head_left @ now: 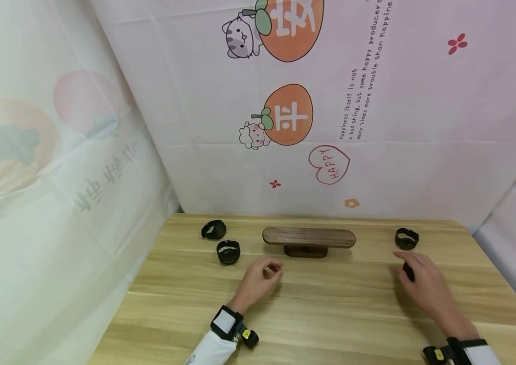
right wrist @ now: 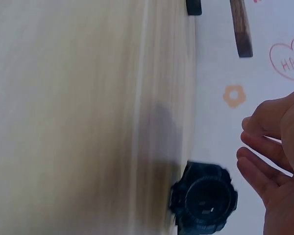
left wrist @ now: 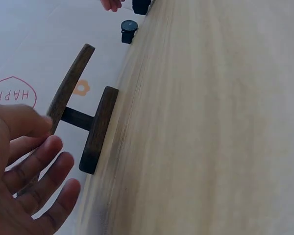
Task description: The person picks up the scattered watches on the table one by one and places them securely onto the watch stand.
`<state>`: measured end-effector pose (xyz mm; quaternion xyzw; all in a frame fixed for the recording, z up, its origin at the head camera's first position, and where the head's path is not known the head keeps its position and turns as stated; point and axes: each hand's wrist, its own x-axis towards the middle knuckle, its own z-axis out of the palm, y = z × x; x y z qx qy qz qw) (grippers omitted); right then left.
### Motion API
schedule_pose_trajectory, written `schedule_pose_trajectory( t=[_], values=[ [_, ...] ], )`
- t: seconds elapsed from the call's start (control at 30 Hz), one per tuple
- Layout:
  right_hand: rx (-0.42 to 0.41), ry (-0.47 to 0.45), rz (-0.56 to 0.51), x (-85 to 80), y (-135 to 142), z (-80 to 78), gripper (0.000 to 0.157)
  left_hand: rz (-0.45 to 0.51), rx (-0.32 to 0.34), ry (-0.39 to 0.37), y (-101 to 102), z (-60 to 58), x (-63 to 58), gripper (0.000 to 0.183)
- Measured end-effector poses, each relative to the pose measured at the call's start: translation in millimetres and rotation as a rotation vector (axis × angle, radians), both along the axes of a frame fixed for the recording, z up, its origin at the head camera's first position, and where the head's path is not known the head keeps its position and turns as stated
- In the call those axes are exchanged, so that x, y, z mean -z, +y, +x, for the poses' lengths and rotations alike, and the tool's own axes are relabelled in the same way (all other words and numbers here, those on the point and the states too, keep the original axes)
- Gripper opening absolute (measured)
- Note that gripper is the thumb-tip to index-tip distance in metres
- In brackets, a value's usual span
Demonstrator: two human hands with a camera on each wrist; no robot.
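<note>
Loosely, left grip [head_left: 256, 282] and right grip [head_left: 428, 286] hang half-open, empty, over a wooden table [head_left: 335, 299] before printed cloth [head_left: 376, 172].

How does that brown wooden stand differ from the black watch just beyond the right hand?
Colour: the stand is brown, the watch black.
Shape: the stand has a long bar over a base; the watch curves into a loop.
Width: the stand is far wider than the watch.
Both rest on the table.
</note>
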<state>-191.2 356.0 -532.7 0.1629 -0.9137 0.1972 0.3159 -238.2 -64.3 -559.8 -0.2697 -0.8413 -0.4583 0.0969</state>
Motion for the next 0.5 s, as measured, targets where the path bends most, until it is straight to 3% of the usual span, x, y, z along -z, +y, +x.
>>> schedule_pose_trajectory(
  t=[0.23,0.5],
  values=[
    [0.024,-0.038,0.003,7.1,19,3.0,0.049,0.034,0.058,-0.069,-1,4.4,8.5,0.018],
    [0.105,-0.133,0.040,8.9,34,6.2,0.046,0.021,0.068,-0.072,-1,8.4,10.8,0.015]
  ],
)
